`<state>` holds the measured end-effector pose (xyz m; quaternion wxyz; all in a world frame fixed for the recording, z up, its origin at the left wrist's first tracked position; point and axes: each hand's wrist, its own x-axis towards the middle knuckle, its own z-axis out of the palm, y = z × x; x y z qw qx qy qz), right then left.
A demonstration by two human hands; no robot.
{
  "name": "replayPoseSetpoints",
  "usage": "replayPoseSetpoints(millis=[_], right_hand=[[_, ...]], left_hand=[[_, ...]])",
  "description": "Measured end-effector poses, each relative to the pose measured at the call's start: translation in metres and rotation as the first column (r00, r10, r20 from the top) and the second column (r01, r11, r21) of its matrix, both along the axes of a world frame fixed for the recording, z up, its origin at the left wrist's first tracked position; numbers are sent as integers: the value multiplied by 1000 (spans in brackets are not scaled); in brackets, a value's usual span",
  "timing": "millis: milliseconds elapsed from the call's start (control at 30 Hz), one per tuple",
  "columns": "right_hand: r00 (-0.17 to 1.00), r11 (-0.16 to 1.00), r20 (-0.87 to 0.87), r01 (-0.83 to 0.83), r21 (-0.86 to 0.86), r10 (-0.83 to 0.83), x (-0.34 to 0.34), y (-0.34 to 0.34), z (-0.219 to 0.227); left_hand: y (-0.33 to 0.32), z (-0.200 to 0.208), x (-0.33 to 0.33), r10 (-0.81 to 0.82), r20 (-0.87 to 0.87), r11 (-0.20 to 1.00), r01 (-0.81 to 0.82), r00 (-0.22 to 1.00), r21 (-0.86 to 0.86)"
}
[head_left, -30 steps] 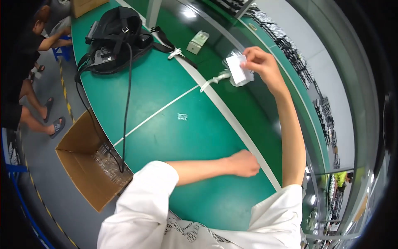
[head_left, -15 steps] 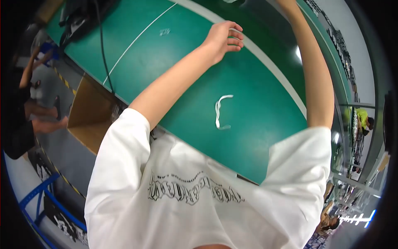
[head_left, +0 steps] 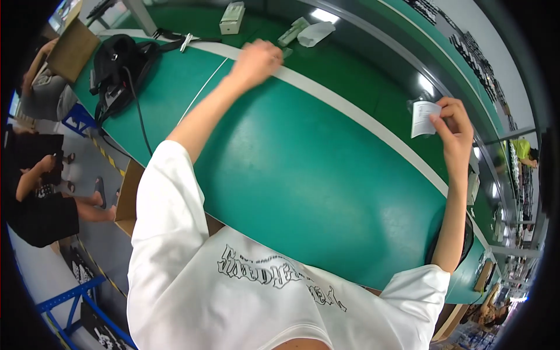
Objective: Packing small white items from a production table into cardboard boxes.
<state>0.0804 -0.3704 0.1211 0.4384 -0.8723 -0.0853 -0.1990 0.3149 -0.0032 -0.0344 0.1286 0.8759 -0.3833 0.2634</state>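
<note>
My right hand is raised over the dark green belt beyond the white rail. Its thumb and fingers pinch a white printed leaflet, with clear plastic film showing at the leaflet's edge. At the far side of the green table, my left hand is over the white rail. Its fingers are curled and slightly blurred; a small translucent piece shows by the fingertips, and whether they hold it is unclear. Just beyond lie a pale green-and-white packet and a white plastic bag.
A white box stands on the belt. The green table bears a black bag with a dark cable at left. A round black object is partly behind my right forearm. Cardboard boxes and other people are at left.
The white cable and clear plastic piece no longer show on the table. My left hand moved left, toward the belt. My right hand came into view with the leaflet.
</note>
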Motion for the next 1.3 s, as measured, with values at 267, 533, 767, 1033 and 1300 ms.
replayPoseSetpoints(millis=[267,533,767,1033,1300], right_hand=[[934,889,-222,-163,428,278,-26,91,-64],[805,824,-185,-533,190,563,-58,232,-105],[666,601,-63,-622,502,743,-43,235,-72],[984,991,150,84,103,-99,-109,24,15],[-201,103,435,807,582,-878,-523,-144,-54]], left_hand=[[-58,20,-177,-814,-505,513,-53,288,-857],[9,12,-357,-798,-333,-164,-713,502,-681],[197,-23,-418,170,-762,18,-775,625,-631],[218,-93,-327,739,-498,394,-891,453,-226],[31,-17,-276,99,102,801,-18,990,-599]])
